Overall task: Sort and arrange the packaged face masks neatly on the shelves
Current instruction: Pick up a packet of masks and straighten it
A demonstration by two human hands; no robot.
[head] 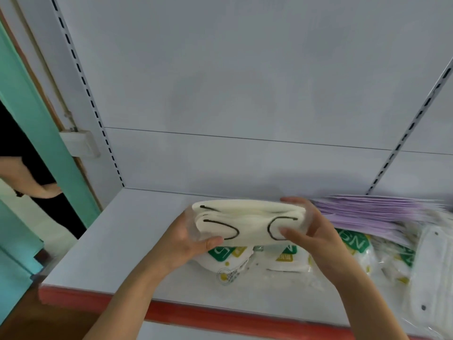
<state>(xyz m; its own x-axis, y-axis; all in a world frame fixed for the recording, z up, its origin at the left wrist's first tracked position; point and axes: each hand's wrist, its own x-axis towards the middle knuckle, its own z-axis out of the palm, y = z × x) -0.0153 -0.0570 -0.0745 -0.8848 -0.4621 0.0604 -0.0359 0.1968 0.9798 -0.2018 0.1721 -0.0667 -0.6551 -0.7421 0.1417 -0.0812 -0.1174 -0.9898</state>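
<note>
The lavender packets [382, 212] at far right run blurred off the picture's edge. Green-printed mask packs [289, 256] are half hidden under the held cream mask pack [247, 222], their lettering unreadable. A bystander's arm [27, 182] is cut off at left.

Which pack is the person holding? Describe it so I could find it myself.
On the white shelf with the red front edge, look mid-shelf, above the green-labelled packs. Both hands hold a clear pack of cream masks, the only one with black ear loops.
</note>
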